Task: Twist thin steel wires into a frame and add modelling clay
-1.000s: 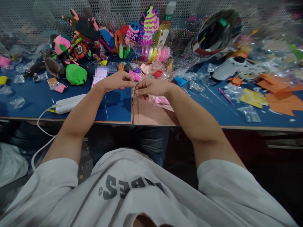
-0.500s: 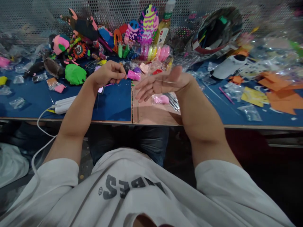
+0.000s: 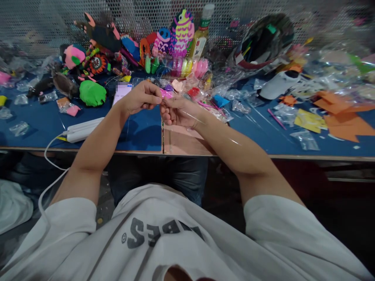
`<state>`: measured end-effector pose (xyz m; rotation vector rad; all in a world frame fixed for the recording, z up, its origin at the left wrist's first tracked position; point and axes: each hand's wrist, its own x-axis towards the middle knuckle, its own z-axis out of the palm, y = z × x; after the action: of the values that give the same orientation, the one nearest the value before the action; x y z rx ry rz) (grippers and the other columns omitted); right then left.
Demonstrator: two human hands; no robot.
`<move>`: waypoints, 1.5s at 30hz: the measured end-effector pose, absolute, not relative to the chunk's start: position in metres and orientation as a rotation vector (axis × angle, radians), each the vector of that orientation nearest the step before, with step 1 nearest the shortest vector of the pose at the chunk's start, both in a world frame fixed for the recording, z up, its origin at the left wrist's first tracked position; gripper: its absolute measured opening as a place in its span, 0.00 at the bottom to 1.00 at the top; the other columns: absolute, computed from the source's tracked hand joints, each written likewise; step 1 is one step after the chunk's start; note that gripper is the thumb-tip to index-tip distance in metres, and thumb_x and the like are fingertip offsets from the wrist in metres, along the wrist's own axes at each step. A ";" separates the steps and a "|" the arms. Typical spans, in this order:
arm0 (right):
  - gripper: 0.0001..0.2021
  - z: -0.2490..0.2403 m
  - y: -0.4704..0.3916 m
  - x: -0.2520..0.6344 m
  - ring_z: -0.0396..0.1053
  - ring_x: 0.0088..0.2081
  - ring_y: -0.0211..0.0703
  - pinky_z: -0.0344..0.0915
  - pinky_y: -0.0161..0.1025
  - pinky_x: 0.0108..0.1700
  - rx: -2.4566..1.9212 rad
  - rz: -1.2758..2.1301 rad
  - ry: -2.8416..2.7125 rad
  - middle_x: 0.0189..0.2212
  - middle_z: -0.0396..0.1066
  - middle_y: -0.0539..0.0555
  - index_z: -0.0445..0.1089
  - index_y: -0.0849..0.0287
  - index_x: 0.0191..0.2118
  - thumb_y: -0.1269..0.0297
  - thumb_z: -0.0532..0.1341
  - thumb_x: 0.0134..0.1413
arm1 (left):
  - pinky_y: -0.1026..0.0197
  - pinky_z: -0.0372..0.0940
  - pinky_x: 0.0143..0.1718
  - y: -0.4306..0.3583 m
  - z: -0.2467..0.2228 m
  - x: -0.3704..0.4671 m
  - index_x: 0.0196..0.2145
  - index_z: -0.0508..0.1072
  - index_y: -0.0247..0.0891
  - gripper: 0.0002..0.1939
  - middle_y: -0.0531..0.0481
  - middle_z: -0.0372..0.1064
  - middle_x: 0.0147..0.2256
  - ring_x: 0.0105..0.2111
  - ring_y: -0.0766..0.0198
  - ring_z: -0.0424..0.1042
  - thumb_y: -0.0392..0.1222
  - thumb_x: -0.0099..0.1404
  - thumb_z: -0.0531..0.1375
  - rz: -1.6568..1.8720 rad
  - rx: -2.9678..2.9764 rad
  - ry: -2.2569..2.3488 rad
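My left hand [image 3: 145, 97] is closed in a pinch, its fingertips meeting those of my right hand [image 3: 180, 110] above the seam of the table. Whatever the left fingers pinch is too small to make out. My right hand is also closed, thumb against curled fingers. A thin shiny wire [image 3: 191, 116] runs from it back over the wrist towards the forearm. Just behind the joined fingertips lies a bright pink lump in wrapping [image 3: 167, 94]. The pinkish board [image 3: 187, 140] lies below my right hand, which hides part of it.
A phone [image 3: 124, 91] lies behind my left wrist, and a white power bank with a cable [image 3: 83, 130] sits by that forearm. Green clay [image 3: 92, 93], clay figures [image 3: 181, 33] and a bottle [image 3: 201, 37] stand farther back. Orange sheets [image 3: 341, 127] and plastic scraps lie right.
My right hand has turned from open palm to a closed grip and moved left to meet my left hand. The left hand has shifted slightly right and down.
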<state>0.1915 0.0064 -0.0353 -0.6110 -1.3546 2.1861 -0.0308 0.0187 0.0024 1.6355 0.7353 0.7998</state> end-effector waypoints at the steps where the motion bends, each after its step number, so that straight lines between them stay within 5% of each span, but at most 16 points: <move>1: 0.18 -0.034 0.005 0.192 0.74 0.24 0.36 0.72 0.30 0.26 -0.620 2.207 -1.318 0.26 0.76 0.50 0.74 0.59 0.36 0.49 0.69 0.73 | 0.69 0.48 0.19 0.018 0.003 -0.031 0.27 0.81 0.35 0.12 0.53 0.70 0.19 0.16 0.75 0.60 0.42 0.56 0.79 0.812 1.639 0.741; 12: 0.18 -0.024 -0.002 0.186 0.63 0.18 0.28 0.61 0.23 0.21 -0.444 2.255 -0.908 0.19 0.64 0.42 0.69 0.59 0.35 0.61 0.57 0.83 | 0.65 0.53 0.24 0.003 0.024 -0.028 0.28 0.80 0.36 0.06 0.53 0.68 0.20 0.20 0.71 0.63 0.34 0.62 0.72 0.961 1.839 0.917; 19: 0.17 -0.032 -0.002 0.178 0.54 0.17 0.29 0.57 0.27 0.21 -0.475 2.065 -1.094 0.17 0.59 0.41 0.67 0.57 0.31 0.60 0.68 0.73 | 0.64 0.57 0.28 -0.005 0.030 -0.021 0.28 0.78 0.37 0.07 0.53 0.69 0.22 0.22 0.70 0.64 0.35 0.65 0.68 0.904 1.949 1.076; 27: 0.23 -0.038 -0.001 0.182 0.58 0.21 0.33 0.53 0.32 0.21 -0.576 1.519 -1.518 0.19 0.66 0.46 0.65 0.53 0.27 0.52 0.77 0.62 | 0.63 0.57 0.27 -0.007 0.033 -0.021 0.28 0.78 0.37 0.07 0.52 0.71 0.22 0.21 0.70 0.64 0.35 0.65 0.67 0.852 2.004 1.102; 37: 0.15 -0.016 0.001 0.197 0.60 0.27 0.39 0.55 0.40 0.34 -0.931 0.559 -2.110 0.23 0.65 0.48 0.61 0.53 0.26 0.68 0.65 0.62 | 0.62 0.60 0.26 -0.007 0.029 -0.022 0.27 0.79 0.38 0.07 0.52 0.74 0.21 0.21 0.68 0.67 0.35 0.64 0.65 0.871 2.165 1.149; 45: 0.06 0.013 -0.035 0.200 0.76 0.38 0.58 0.68 0.51 0.47 -1.388 -0.146 -2.232 0.32 0.76 0.60 0.74 0.60 0.39 0.66 0.60 0.68 | 0.63 0.67 0.28 -0.031 0.042 -0.007 0.29 0.77 0.39 0.05 0.48 0.80 0.26 0.25 0.64 0.76 0.35 0.64 0.64 0.923 2.232 1.152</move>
<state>0.2000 -0.0354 0.0130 -1.3876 -2.2323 -0.1457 -0.0070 -0.0312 0.0416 2.2316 1.1525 0.9230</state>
